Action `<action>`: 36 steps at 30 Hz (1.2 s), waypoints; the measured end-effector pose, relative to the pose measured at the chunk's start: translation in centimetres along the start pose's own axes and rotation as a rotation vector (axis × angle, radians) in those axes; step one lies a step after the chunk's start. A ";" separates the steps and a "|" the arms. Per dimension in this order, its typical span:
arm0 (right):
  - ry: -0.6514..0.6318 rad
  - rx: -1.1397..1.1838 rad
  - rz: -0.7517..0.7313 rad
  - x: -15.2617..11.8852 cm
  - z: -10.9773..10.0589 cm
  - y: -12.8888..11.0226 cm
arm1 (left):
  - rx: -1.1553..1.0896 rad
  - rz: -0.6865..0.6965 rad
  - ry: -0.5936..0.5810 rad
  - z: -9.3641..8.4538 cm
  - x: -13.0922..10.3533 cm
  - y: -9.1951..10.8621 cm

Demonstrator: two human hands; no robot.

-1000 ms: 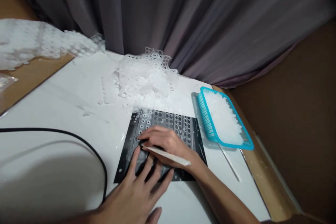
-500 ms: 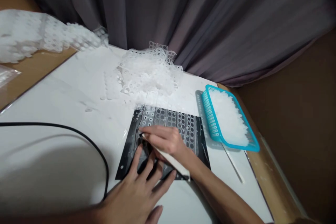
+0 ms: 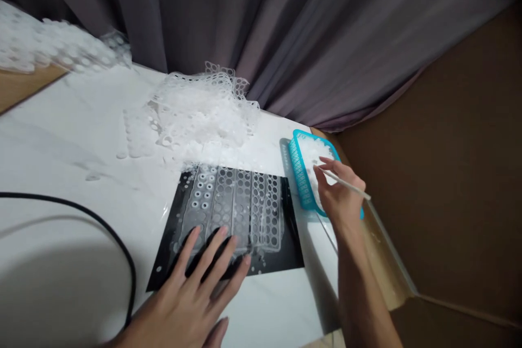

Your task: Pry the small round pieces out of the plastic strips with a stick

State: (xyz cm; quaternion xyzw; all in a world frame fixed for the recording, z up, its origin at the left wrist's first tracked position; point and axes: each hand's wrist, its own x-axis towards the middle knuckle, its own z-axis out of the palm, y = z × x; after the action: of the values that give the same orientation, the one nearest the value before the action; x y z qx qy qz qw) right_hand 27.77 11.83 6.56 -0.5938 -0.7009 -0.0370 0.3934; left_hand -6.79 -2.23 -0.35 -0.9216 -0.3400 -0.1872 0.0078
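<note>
My left hand (image 3: 199,283) lies with fingers spread on the lower edge of a clear plastic sheet (image 3: 242,204) with rows of round spots, resting on a black mat (image 3: 296,247). At the sheet's upper left, several small white rings (image 3: 203,186) sit in the round spots. Over a blue plastic basket (image 3: 299,171), my right hand (image 3: 342,190) is closed around a slim white stick-like tool (image 3: 346,184). White pieces (image 3: 312,149) fill the basket. The tool's tip is too small to make out.
A heap of perforated clear sheets (image 3: 199,109) lies behind the mat. More white sheets (image 3: 61,46) are piled at the far left. A black cable (image 3: 101,227) curves across the left, and a grey curtain (image 3: 204,16) hangs behind the table.
My right hand has moved right with the white tool, from the sheet to the basket. My left hand stays on the sheet. The view has shifted to the right.
</note>
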 end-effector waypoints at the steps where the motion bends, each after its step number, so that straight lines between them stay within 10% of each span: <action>1: 0.022 -0.022 0.001 0.1 -0.4 0.7 | -0.003 -0.006 -0.003 0.0 0.0 0.0; 11: -0.544 0.598 -0.256 -2.9 7.0 -9.6 | 0.017 -0.031 -0.043 0.4 0.1 0.1; 17: -0.712 0.655 -0.502 -3.9 10.7 -10.2 | 0.013 -0.025 -0.048 0.1 0.1 0.1; 36: -0.578 0.219 -0.980 -4.5 10.5 -10.2 | -0.019 -0.038 -0.152 -0.2 0.1 0.3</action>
State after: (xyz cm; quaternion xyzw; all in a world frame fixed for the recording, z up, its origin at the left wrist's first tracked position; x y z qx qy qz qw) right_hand 13.56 10.69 0.88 -0.1415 -0.9728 0.0215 0.1823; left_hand -6.58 -2.40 -0.09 -0.9265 -0.3552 -0.1203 -0.0304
